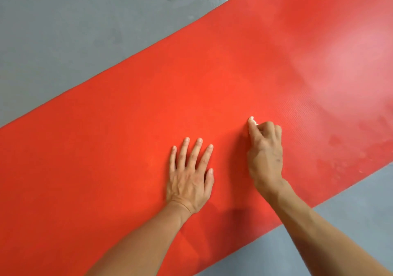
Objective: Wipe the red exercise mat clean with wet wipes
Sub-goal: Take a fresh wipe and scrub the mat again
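Here the left hand (190,181) lies flat on the red mat (127,116), while the right hand (265,154) pinches a white wipe (252,121).

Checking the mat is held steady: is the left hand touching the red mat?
Touching. The head view shows the left hand lying flat, fingers spread, palm down on the red mat.

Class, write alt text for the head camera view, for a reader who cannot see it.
A person's right hand grips a small white wet wipe against a red exercise mat, while the left hand rests flat on the mat, fingers spread. The mat lies diagonally on a grey floor, with a pale sheen towards its far right end.
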`<state>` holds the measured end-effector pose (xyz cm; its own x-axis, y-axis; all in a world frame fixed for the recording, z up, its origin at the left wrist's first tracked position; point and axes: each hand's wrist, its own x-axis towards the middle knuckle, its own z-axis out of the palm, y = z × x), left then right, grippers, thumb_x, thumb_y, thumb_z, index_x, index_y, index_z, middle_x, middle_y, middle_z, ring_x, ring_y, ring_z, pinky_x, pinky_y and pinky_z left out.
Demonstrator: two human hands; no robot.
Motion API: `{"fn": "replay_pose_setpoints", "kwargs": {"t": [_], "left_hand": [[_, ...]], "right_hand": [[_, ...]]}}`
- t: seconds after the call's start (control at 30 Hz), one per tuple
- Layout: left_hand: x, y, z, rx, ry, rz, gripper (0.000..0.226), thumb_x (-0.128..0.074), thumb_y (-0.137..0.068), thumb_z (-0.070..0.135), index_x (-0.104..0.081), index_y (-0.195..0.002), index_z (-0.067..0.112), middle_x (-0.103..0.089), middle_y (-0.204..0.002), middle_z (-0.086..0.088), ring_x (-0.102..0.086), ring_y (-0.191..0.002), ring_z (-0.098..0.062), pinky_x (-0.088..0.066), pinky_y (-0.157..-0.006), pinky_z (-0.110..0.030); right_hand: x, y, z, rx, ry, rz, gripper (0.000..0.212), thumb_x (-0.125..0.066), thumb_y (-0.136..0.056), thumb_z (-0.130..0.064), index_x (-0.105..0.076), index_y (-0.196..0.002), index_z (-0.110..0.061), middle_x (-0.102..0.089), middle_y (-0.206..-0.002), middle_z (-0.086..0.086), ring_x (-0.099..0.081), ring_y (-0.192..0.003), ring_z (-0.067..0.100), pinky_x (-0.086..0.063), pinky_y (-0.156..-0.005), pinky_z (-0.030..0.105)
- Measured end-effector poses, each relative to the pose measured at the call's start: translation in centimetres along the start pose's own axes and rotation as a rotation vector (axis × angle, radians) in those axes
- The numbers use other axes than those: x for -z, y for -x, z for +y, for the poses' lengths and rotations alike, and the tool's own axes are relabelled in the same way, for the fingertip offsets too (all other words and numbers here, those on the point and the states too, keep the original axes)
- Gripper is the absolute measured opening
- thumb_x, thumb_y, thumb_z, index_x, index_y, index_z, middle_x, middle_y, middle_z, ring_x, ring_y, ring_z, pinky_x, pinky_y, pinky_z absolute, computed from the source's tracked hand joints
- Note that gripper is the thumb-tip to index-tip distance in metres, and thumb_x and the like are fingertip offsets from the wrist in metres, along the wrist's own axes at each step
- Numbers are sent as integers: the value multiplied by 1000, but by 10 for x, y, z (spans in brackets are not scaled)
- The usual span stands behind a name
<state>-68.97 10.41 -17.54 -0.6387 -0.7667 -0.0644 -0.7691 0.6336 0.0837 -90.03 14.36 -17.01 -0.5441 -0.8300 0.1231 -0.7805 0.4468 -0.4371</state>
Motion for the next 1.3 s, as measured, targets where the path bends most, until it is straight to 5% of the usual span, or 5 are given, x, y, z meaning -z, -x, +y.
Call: {"fn": "replay_pose_setpoints", "kwargs": {"t": [0.2,0.4,0.63,0.83,1.3], "left_hand": [[2,0,1,-5,7,11,64,-44,-99,45,-38,-161,30,-30,-170,-2,-16,-160,-32,-20,-124,-61],[0,-1,0,-7,10,15,66,-46,-98,47,-38,-161,31,-31,-170,-2,-16,-160,-32,-20,-124,-61],[-1,-1,0,-30,20,29,62,-43,-101,46,-41,-160,29,-31,-169,-8,-16,-159,-40,-20,-122,-67],[-10,-3,0,-58,-9,77,52,-50,-102,36,-49,-154,33,-38,-164,-15,-24,-154,-49,-19,-117,-75],[-9,39,24,-508,90,68,51,-50,-106,40,-47,-156,33,-38,-166,-4,-23,-158,-34,-22,-122,-66]], "right_hand": [[14,36,3,554,5,-190,44,-46,-100,-15,-58,-139,1,-61,-103,12,-54,-86,32,-52,-77,44],[19,3,35,-35,-32,41,62,-48,-78,3,-63,-137,-5,-54,-101,14,-44,-94,31,-44,-80,42],[24,65,14,516,7,-177,46,-41,-98,-12,-60,-139,-1,-62,-102,10,-55,-83,31,-54,-73,43],[28,53,30,-73,-10,-12,69,-41,-75,5,-60,-140,-6,-55,-103,10,-43,-95,30,-43,-82,39],[32,124,23,-97,-9,-3,62,-38,-84,9,-57,-142,-1,-56,-104,10,-42,-93,27,-45,-80,34]]}}
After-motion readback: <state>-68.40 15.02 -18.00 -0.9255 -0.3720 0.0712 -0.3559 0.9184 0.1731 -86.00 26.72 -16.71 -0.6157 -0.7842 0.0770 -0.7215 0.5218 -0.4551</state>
